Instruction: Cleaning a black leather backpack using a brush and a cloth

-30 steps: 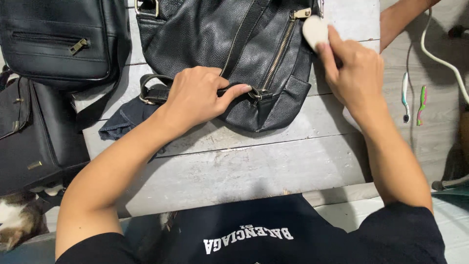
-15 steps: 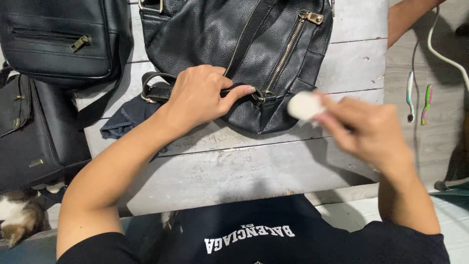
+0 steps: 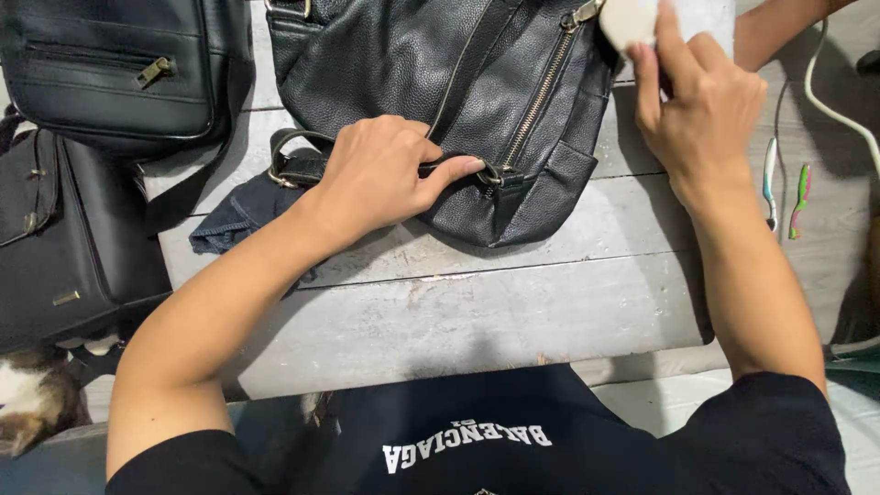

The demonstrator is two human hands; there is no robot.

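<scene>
Two bare forearms, left hand (image 3: 380, 179) and right hand (image 3: 701, 105) without rings or watch, short black sleeves ending above the elbows, black T-shirt, white lettering printed across the chest

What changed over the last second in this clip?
The right hand, holding the white pad, pulled back toward the table's near edge, then returned to the black bag's zipper top. The left hand stayed pressed on the bag's lower end.
</scene>
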